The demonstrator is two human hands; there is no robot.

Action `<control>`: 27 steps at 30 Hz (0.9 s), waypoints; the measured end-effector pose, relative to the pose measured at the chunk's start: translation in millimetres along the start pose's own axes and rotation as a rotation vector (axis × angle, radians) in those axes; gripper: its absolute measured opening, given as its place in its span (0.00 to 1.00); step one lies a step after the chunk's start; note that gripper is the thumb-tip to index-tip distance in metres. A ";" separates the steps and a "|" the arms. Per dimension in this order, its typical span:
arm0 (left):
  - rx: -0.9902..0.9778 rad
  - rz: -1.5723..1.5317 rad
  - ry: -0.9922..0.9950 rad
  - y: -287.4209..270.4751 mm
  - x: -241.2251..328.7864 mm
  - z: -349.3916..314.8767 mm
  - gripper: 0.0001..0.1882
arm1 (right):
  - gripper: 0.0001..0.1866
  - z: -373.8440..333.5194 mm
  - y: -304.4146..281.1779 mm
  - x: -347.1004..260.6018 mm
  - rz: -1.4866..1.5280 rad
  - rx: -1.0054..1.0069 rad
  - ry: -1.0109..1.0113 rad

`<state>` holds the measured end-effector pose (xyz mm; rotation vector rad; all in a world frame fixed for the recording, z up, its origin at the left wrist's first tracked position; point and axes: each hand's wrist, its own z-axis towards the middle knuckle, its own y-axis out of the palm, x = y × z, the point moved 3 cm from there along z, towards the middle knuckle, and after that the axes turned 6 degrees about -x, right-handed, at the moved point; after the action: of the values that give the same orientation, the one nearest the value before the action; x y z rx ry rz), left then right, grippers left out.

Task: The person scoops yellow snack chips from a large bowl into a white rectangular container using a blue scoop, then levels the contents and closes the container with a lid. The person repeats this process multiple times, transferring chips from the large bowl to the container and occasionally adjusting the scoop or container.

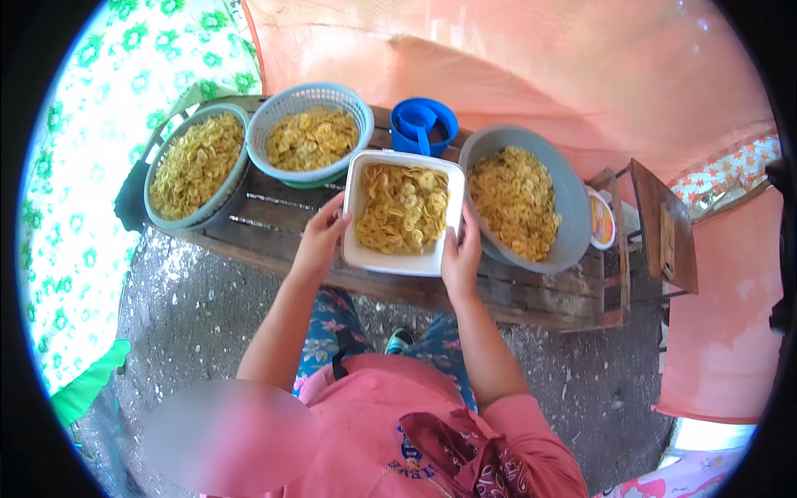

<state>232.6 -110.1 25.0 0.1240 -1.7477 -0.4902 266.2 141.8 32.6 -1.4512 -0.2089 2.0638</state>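
Between my two hands is a white square tub [355, 241] partly filled with thin yellow chips [403, 207]. My left hand [322, 236] grips its left wall, and my right hand [462, 259] grips the lower right corner; the fingers curl partly out of sight around the sides. The tub is over the front part of a slatted wooden bench [274, 228]. To its right stands a large grey oval basin [573, 199] with more chips. Left of it are a pale blue colander [259, 141] and a grey-green oval basket [155, 203], both holding chips.
Behind the tub sits a blue bucket [449, 123] with a blue dipper [418, 120] in it. A round-lidded container [603, 220] and a small wooden stand [668, 224] are at the right. An orange sheet [531, 58] hangs behind the bench; a green-patterned cloth [91, 183] hangs at left.
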 end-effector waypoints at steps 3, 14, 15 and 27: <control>-0.016 -0.066 0.012 1.5 -0.3 1.8 0.25 | 0.26 -0.9 -2.7 -0.9 0.008 0.030 -0.001; -0.048 -0.124 0.095 5.0 3.0 -7.0 0.24 | 0.25 -6.6 -7.2 -8.7 0.214 0.078 -0.076; -0.044 -0.112 0.053 3.8 1.3 -6.9 0.25 | 0.25 -7.5 -6.1 -8.0 0.200 0.072 0.003; -0.043 -0.116 0.040 2.8 -1.2 -4.4 0.23 | 0.27 -6.7 -7.9 -9.0 0.161 0.032 -0.028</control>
<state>237.6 -108.3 25.7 0.2047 -1.6963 -0.6053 277.3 141.9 40.8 -1.4622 -0.0714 2.2061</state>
